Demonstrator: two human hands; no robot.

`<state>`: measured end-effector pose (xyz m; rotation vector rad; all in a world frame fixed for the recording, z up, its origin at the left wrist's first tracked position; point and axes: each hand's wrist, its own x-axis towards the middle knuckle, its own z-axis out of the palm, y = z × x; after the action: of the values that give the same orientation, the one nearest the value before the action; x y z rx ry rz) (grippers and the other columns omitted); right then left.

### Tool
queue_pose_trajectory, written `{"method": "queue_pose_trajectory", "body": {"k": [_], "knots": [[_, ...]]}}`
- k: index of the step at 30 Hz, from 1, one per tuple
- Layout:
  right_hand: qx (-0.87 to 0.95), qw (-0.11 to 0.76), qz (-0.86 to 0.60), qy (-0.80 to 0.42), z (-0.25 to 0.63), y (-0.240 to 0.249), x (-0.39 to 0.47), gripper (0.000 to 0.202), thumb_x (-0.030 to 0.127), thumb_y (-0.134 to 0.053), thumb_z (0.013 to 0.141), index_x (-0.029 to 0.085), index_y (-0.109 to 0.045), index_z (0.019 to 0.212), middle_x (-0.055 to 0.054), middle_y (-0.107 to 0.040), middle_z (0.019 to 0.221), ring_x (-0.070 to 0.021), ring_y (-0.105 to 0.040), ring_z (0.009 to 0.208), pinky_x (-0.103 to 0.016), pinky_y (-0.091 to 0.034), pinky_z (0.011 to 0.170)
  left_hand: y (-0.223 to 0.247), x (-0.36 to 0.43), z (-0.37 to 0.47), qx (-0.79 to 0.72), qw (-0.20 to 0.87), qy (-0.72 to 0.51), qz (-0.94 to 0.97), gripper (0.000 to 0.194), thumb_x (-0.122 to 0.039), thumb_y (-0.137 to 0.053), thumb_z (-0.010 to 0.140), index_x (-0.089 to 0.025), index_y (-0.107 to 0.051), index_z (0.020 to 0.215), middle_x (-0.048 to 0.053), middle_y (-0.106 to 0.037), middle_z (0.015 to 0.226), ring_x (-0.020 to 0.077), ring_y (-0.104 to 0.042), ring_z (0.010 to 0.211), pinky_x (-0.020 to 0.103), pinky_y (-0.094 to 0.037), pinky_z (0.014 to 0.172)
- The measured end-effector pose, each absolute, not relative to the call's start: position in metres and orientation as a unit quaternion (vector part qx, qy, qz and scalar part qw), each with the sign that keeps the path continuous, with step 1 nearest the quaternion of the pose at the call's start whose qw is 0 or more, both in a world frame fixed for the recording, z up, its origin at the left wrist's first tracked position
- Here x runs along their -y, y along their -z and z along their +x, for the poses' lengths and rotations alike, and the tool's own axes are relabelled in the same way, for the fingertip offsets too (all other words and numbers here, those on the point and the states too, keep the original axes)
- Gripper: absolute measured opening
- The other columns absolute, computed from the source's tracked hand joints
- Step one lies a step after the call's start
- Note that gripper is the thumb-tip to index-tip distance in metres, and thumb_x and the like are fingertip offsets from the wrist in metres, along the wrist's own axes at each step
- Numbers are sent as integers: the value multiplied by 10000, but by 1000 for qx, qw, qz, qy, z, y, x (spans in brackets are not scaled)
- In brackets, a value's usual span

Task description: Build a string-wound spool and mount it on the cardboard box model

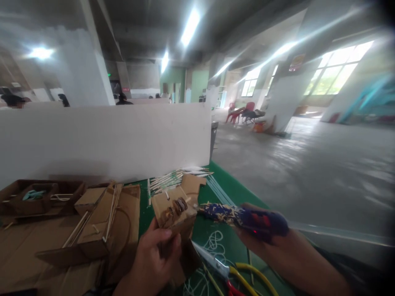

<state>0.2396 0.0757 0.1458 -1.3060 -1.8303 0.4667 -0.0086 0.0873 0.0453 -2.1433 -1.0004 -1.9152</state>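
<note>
Between the thumb and fingers of my left hand is a small folded cardboard piece, tilted up above the green table. Brown corrugated cardboard discs and a short white stick are set on its face. My right hand is wrapped round a blue glue gun with a red trigger area and a small red light. Pale shavings or splinters cover its front part. The nozzle points left, close to the right edge of the cardboard piece; whether they touch I cannot tell. Scissors with yellow handles lie below the gun.
At left stands a cardboard structure with sticks, beside open cardboard boxes. Wooden sticks, pale blue glue sticks and white string lie on the green table. A white partition borders its far side.
</note>
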Motion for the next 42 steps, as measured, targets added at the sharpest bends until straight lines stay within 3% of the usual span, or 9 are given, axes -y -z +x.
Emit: {"method": "queue_pose_trajectory", "body": {"k": [3, 9, 13, 18, 22, 25, 29, 36, 42], "knots": [[744, 373, -512, -211, 236, -155, -74, 157, 370, -612, 804, 236, -641, 729, 5, -682, 609, -178, -630, 542, -233, -540, 507, -48, -84, -9, 345, 28, 614, -710, 265, -55, -613, 810, -234, -506, 974, -27, -604, 786, 126, -669, 605, 201, -579, 524], [763, 336, -517, -193, 239, -160, -72, 160, 358, -591, 847, 223, -647, 784, -13, -695, 669, -189, -618, 593, -263, -514, 553, -45, -82, -12, 366, 31, 587, -721, 197, -82, -612, 816, -240, -518, 886, -38, -588, 682, 160, -677, 630, 255, -596, 572], [760, 324, -520, -217, 238, -162, -73, 171, 361, -582, 859, 210, -647, 809, -17, -687, 697, -186, -615, 624, -261, -524, 584, -44, -81, -13, 376, 24, 582, -721, 155, -93, -598, 820, -231, -548, 871, -5, -633, 757, 166, -698, 675, 250, -589, 572], [709, 337, -554, -276, 240, -162, -71, 243, 439, -625, 834, 200, -668, 832, -35, -707, 753, -193, -607, 675, -271, -529, 625, -46, -81, -13, 367, 40, 581, -725, 183, -101, -598, 831, -236, -512, 919, -51, -616, 659, 155, -679, 598, 305, -606, 683], [688, 316, -554, -346, 248, -160, -68, 303, 481, -631, 835, 211, -609, 699, 20, -574, 562, -131, -470, 511, -236, -409, 472, -48, -81, -14, 371, 54, 584, -720, 230, -106, -608, 847, -237, -491, 995, -52, -586, 697, 136, -655, 598, 237, -564, 570], [630, 309, -571, -426, 251, -159, -63, 378, 557, -649, 806, 213, -591, 662, 52, -475, 447, -103, -373, 418, -228, -313, 422, -53, -77, -15, 385, 78, 570, -721, 262, -155, -629, 852, -225, -498, 1067, -15, -587, 806, 153, -653, 688, 258, -570, 601], [587, 312, -533, -523, 250, -156, -58, 410, 585, -664, 789, 196, -617, 669, 58, -465, 416, -80, -378, 376, -221, -292, 454, -63, -69, -14, 419, 150, 562, -697, 289, -265, -689, 834, -213, -544, 1079, 64, -526, 1009, 212, -613, 904, 341, -585, 719], [561, 310, -490, -590, 256, -130, -64, 382, 579, -720, 735, 204, -657, 692, 37, -548, 508, -90, -433, 395, -219, -343, 428, -78, -66, -25, 391, 387, 484, -680, 215, -235, -793, 740, -281, -666, 908, 31, -443, 938, 175, -538, 837, 296, -521, 690], [561, 311, -530, -554, 247, -127, -57, 424, 594, -699, 746, 177, -660, 679, 45, -504, 441, -85, -411, 407, -218, -342, 459, -98, -52, -17, 370, 401, 462, -699, 238, -396, -822, 722, -262, -649, 816, 39, -432, 921, 196, -483, 834, 346, -481, 755]]}}
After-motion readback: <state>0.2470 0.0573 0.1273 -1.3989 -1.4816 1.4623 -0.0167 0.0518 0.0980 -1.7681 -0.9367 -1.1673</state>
